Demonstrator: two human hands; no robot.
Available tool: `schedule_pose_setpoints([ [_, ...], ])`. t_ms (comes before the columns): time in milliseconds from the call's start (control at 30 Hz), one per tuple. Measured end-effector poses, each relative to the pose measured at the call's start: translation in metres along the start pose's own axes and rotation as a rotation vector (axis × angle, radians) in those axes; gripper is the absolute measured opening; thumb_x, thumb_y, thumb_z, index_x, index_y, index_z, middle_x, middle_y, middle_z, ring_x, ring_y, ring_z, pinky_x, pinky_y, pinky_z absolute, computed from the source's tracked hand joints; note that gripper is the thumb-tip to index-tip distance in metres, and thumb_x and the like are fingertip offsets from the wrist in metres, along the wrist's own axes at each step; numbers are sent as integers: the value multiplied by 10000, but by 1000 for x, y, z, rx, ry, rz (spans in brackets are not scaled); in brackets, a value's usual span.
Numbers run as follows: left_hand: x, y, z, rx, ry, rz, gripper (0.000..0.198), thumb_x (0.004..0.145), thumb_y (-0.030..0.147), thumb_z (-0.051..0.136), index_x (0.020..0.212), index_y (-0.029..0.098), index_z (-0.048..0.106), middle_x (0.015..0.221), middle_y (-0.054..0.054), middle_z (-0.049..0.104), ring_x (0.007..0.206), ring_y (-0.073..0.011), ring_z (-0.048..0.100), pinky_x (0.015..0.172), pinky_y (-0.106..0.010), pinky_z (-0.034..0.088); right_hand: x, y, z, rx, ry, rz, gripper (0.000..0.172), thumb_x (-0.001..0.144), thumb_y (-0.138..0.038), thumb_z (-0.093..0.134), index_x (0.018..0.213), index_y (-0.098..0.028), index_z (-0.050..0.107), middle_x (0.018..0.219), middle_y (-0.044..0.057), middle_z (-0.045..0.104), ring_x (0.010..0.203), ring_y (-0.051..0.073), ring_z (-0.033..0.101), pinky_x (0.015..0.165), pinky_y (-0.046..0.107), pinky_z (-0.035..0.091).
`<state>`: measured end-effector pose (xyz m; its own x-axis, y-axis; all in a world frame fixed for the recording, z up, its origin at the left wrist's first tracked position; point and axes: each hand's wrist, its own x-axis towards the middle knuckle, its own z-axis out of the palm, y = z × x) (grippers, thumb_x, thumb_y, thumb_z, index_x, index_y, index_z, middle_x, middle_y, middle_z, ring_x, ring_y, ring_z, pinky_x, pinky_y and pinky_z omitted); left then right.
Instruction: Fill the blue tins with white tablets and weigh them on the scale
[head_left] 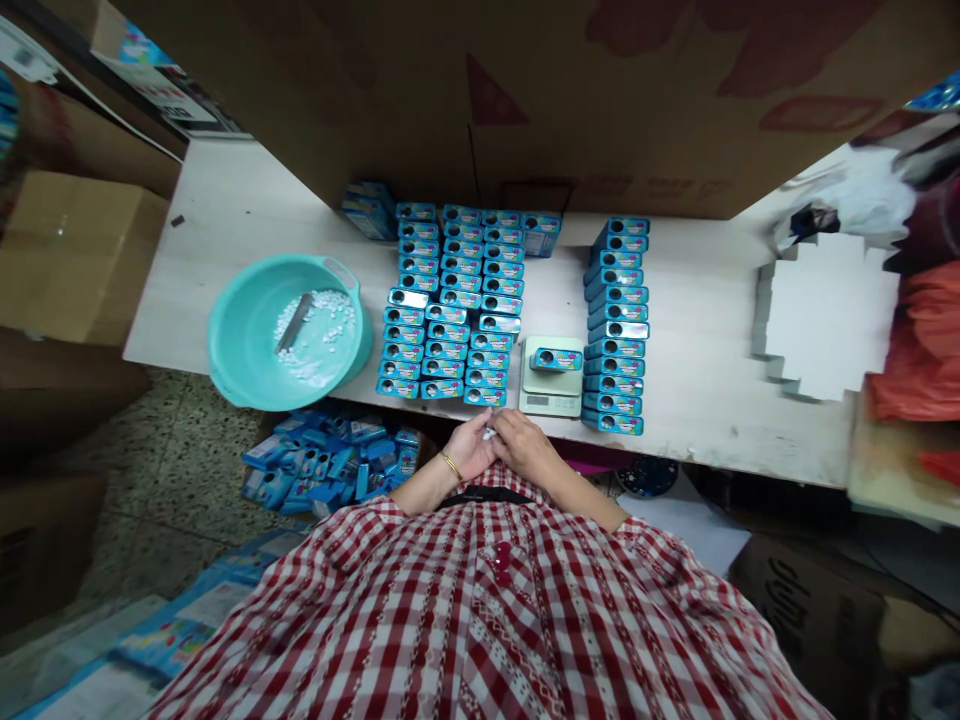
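My left hand (pixel 471 447) is cupped in front of my waist at the table's edge, with a few small white pellets (pixel 489 433) in it. My right hand (pixel 523 443) meets it from the other side, fingers bent over the pellets; what its fingertips pinch is hidden. Just beyond my hands, a small blue box (pixel 556 359) lies on a pale digital scale (pixel 551 403). Rows of similar blue boxes (pixel 444 335) stand to the left of the scale, and one more column of boxes (pixel 615 350) runs along its right.
A turquoise basin (pixel 225 345) at the left holds white pellets and a grey scoop-like piece (pixel 295 322). A large cardboard carton (pixel 480 110) blocks the table's back. Flat white card (pixel 829 315) lies at the right. Many blue boxes (pixel 330 465) are heaped below the table edge.
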<state>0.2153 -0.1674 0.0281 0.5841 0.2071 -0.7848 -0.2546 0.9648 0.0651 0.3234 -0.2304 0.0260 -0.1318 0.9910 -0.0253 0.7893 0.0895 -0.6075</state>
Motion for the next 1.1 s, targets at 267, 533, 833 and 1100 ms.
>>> schedule_pose_setpoints([
  [267, 12, 7, 49, 84, -23, 138, 174, 823, 210, 467, 771, 103, 595, 753, -61, 623, 759, -130, 588, 800, -279, 447, 9, 23, -24, 88, 252, 61, 227, 823, -162, 391, 1009, -175, 522, 956, 86, 570, 914, 181, 525, 793, 327, 466],
  [533, 40, 19, 83, 420, -82, 292, 212, 628, -34, 515, 717, 114, 639, 665, -47, 624, 835, -182, 584, 888, -359, 369, 23, 61, -51, 253, 482, 249, 151, 774, -200, 461, 897, -184, 549, 848, 42, 560, 689, 118, 545, 621, 251, 498],
  [833, 64, 39, 103, 997, 12, 638, 259, 580, -41, 509, 567, 196, 614, 702, -58, 538, 1096, -259, 417, 1008, -338, 218, 27, 89, -51, 90, 466, 311, 182, 763, -180, 458, 902, -180, 576, 862, 57, 582, 726, 148, 559, 677, 282, 476],
  [1100, 68, 33, 112, 1032, 7, 596, 255, 623, -55, 484, 542, 182, 526, 767, -72, 482, 1156, -238, 378, 999, -293, 225, -7, 78, -64, 140, 607, 316, 193, 825, -228, 427, 898, -194, 603, 867, 55, 614, 811, 159, 575, 723, 299, 474],
])
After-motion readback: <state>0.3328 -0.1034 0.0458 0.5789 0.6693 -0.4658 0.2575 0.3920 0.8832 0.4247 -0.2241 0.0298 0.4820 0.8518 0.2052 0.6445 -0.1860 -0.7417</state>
